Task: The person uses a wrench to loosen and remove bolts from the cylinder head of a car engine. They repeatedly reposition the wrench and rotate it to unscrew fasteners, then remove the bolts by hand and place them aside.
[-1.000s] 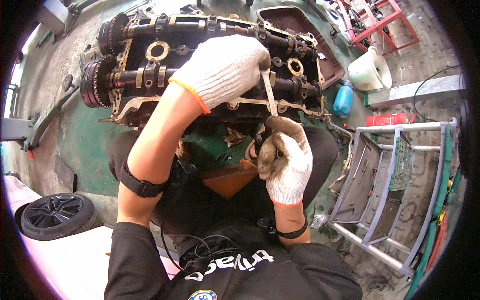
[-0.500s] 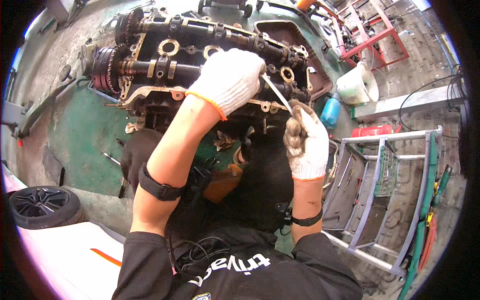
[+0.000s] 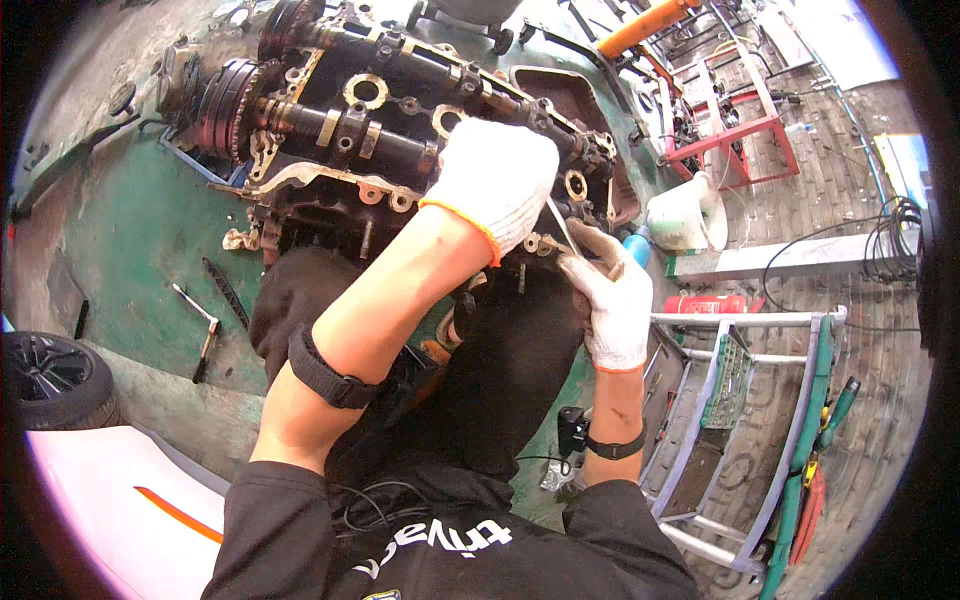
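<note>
In front of me lies an engine cylinder head (image 3: 318,176) with two camshafts exposed, dark and oily. A round toothed gear (image 3: 228,110) sits at the left end of the near camshaft (image 3: 300,118). My left hand (image 3: 500,182), in a white knit glove, is closed over the right half of the head, around the upper end of a slim silver bar-shaped tool (image 3: 563,224). What that end meets is hidden under the glove. My right hand (image 3: 612,290), gloved and stained dark at the fingers, grips the tool's lower end.
A blue bottle (image 3: 637,245), a white bucket (image 3: 690,215) and a red cylinder (image 3: 705,304) stand to the right, by a metal rack (image 3: 790,440). A ratchet-like tool (image 3: 207,340) lies on the green floor at left, and a wheel (image 3: 55,380) beyond.
My view has shifted, so the scene sits differently. The right hand has turned, its fingers now reaching up toward the tool. The left hand stays closed over the cylinder head.
</note>
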`<action>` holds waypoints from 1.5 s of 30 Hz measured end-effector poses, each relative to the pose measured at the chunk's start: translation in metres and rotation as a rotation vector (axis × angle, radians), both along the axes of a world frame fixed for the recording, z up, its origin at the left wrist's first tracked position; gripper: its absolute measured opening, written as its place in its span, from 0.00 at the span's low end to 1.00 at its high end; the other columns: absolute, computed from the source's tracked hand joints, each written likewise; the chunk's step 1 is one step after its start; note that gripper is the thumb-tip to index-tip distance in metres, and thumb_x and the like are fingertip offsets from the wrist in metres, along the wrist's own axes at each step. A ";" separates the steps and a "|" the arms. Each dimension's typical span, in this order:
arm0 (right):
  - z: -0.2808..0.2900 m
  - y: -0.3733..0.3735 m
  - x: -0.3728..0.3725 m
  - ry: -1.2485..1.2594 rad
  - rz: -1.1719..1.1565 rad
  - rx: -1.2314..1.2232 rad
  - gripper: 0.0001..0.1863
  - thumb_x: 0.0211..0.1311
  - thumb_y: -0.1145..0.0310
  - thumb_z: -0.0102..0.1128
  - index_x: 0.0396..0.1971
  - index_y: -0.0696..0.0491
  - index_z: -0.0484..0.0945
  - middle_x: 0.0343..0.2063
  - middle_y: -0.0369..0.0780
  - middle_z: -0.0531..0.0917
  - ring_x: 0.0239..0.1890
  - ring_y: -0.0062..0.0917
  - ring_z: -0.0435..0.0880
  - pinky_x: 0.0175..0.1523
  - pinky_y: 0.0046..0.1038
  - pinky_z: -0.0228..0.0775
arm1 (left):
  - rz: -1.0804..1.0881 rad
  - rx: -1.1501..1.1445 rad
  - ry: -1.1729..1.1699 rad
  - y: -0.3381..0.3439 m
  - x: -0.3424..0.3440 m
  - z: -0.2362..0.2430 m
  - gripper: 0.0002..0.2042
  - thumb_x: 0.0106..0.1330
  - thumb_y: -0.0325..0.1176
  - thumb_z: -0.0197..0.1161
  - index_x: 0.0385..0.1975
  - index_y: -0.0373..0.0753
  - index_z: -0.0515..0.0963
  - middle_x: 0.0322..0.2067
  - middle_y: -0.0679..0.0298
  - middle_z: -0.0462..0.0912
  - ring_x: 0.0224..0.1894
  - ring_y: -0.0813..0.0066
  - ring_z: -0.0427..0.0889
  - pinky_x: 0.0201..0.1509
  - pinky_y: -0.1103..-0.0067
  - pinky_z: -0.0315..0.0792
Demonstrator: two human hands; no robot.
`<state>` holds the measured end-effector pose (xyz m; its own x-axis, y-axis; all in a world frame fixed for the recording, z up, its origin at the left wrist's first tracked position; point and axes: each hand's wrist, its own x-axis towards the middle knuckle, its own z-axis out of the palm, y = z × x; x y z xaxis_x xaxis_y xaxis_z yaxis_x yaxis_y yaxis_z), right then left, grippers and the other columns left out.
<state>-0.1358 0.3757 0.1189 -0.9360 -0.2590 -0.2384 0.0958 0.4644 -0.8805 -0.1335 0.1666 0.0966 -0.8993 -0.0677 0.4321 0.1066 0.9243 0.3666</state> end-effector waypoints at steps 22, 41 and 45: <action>0.005 0.006 -0.016 0.606 0.461 0.384 0.16 0.61 0.78 0.63 0.50 0.55 0.82 0.21 0.48 0.78 0.19 0.32 0.81 0.30 0.29 0.72 | -0.041 -0.051 -0.019 -0.006 0.002 0.001 0.08 0.62 0.33 0.61 0.26 0.41 0.86 0.25 0.53 0.86 0.29 0.56 0.89 0.34 0.65 0.79; -0.012 -0.047 0.044 0.987 0.076 0.586 0.15 0.62 0.72 0.69 0.49 0.53 0.87 0.26 0.46 0.86 0.24 0.40 0.85 0.30 0.34 0.75 | -0.292 0.201 -0.101 -0.036 -0.012 -0.007 0.20 0.61 0.24 0.51 0.51 0.40 0.84 0.41 0.50 0.89 0.47 0.53 0.88 0.54 0.64 0.80; -0.017 -0.055 0.036 1.100 0.003 0.751 0.16 0.62 0.67 0.70 0.50 0.53 0.85 0.25 0.40 0.79 0.20 0.33 0.82 0.24 0.34 0.72 | -0.275 0.108 -0.078 -0.031 -0.007 -0.009 0.15 0.64 0.28 0.57 0.48 0.43 0.86 0.37 0.53 0.89 0.40 0.53 0.88 0.46 0.63 0.81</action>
